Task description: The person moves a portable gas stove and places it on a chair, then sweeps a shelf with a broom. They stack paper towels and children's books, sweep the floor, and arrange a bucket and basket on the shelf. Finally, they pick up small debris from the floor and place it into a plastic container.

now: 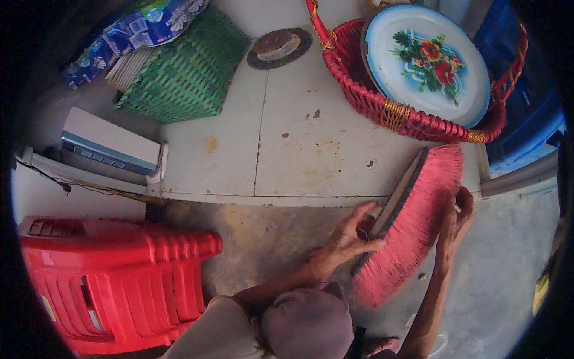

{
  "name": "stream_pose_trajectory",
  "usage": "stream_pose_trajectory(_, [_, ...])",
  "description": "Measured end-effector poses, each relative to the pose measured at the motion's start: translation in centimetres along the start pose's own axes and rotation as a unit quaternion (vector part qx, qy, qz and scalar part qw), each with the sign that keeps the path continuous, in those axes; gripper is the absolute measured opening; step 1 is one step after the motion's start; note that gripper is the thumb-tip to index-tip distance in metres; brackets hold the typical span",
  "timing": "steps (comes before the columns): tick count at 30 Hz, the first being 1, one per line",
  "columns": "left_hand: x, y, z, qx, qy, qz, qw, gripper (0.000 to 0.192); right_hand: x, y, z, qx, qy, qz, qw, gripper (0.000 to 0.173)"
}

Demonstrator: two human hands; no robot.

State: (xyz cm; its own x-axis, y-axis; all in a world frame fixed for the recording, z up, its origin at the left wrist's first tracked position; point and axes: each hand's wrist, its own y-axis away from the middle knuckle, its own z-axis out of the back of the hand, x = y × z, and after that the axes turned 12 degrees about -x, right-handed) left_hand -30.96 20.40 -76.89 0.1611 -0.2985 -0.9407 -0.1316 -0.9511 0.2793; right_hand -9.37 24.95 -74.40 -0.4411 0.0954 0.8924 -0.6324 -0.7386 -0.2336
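Observation:
A broom head with dense pink bristles and a dark block slants between my hands, above the concrete floor at the front edge of a worn pale cabinet top. My left hand grips the block from its left side, the thumb lying over the base of the bristles. On the opposite side, my right hand rests against the bristle tips. Its fingers are bent, and whether they pinch any bristles is hidden. No handle shows on the broom head.
A red woven basket holding a floral enamel plate stands just beyond the broom head. Further left are a round brown object, a green woven basket and a white-and-grey device. Red plastic chairs occupy the lower left.

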Motion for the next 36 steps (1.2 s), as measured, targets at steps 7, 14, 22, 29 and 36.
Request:
stream_pose_trajectory(7, [3.5, 4.4, 0.8, 0.151, -0.319, -0.341, 0.871, 0.068, 1.3, 6.1, 1.6, 0.085, -0.058, -0.053, 0.993, 0.019])
stream_pose_trajectory(14, [9.4, 13.7, 8.4, -0.083, -0.044, 0.239, 0.966, 0.049, 1.2, 10.7, 2.3, 0.282, -0.065, -0.07, 0.955, 0.022])
stream_pose_trajectory(22, [6.8, 18.5, 13.8, -0.408, 0.027, 0.147, 0.901, 0.046, -2.8, 12.0, 2.2, 0.388, 0.014, 0.032, 0.921, 0.012])
stream_pose_trajectory(29, [1.4, 18.4, 16.3, -0.527, -0.144, 0.0, 0.837, 0.041, -2.1, 8.0, 4.4, 0.388, 0.03, 0.119, 0.913, 0.01])
stream_pose_trajectory(36, [3.5, 26.9, 23.2, -0.301, -0.562, -0.043, 0.769, 0.045, -3.3, 4.3, 9.6, 0.416, 0.121, 0.101, 0.896, 0.009])
